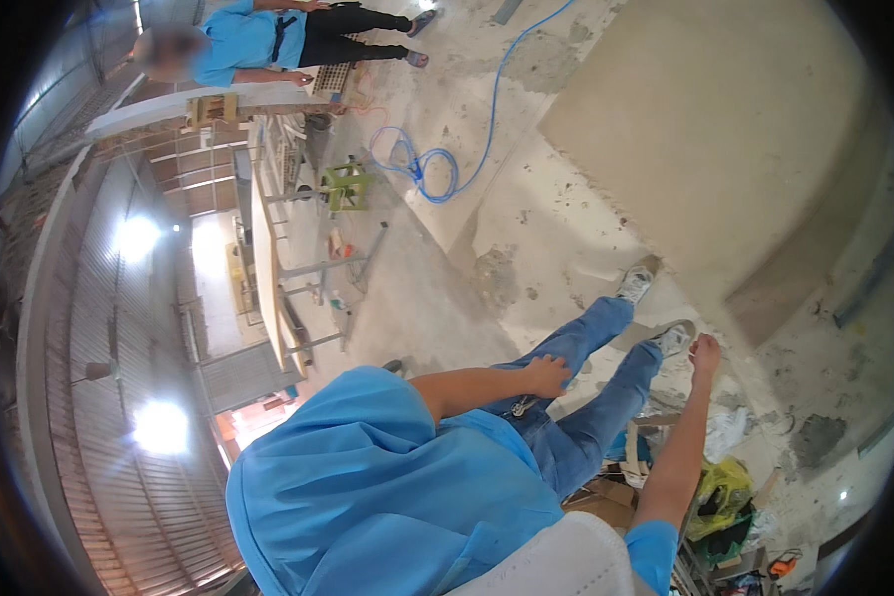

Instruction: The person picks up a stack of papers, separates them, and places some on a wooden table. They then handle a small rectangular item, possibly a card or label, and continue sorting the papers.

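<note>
Left hand (548, 377): fingers bent, over one pair of blue denim jeans (606, 427). Right hand (704, 354): fingers curled. At this angle, neither grip can be told. Beyond: two grey-white shoes (673, 341), one looped blue hose (417, 171), one blue-shirted co-worker (243, 45).

Left hand (548, 376) over jeans (596, 429), hose (416, 171) on floor (407, 308), stool (348, 187) near hose

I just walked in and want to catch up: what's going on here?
Someone in a blue shirt and jeans is standing on the floor, with no object clearly visible in either hand. The left hand is over the jeans; I can't tell if it touches them. The right hand is out to the side. A yellow bag lies among clutter on the right, and a co-worker stands farther off.
</note>
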`<action>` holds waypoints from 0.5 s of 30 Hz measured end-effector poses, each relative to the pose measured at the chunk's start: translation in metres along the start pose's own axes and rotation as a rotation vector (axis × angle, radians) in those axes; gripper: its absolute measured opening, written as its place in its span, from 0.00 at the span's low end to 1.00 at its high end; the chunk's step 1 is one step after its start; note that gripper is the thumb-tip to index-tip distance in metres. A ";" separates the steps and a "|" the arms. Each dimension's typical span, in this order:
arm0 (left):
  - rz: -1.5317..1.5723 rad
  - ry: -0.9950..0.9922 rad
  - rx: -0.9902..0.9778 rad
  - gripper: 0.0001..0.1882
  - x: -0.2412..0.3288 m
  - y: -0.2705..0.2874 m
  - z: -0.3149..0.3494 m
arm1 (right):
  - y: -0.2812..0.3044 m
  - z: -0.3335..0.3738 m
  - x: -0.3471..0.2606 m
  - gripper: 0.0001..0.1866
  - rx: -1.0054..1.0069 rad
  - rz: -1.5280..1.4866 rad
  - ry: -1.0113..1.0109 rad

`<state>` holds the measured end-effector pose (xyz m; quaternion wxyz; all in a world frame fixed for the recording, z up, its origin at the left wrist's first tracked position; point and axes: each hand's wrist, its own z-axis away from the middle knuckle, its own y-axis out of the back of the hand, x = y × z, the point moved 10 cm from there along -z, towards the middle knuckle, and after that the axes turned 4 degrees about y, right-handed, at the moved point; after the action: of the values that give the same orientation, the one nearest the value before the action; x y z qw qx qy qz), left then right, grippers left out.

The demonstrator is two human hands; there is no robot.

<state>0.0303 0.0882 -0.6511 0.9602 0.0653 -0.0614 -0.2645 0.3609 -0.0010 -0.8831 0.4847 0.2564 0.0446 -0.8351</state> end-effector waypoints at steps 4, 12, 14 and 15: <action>0.299 -0.064 0.061 0.23 0.016 0.034 0.010 | 0.023 0.041 -0.033 0.13 -0.034 -0.077 0.061; 1.307 -0.049 0.496 0.17 -0.095 0.090 0.064 | 0.122 0.102 -0.064 0.10 0.105 0.179 0.075; 1.467 -0.030 0.561 0.17 -0.133 0.096 0.075 | 0.142 0.124 -0.072 0.07 0.179 0.055 -0.011; 1.485 -0.029 0.592 0.18 -0.153 0.105 0.081 | 0.145 0.135 -0.082 0.07 0.183 -0.020 -0.032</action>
<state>-0.0596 0.2491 -0.5677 0.8272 0.2561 -0.1691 0.4706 0.4626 -0.0565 -0.7026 0.4513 0.2856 -0.0371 -0.8446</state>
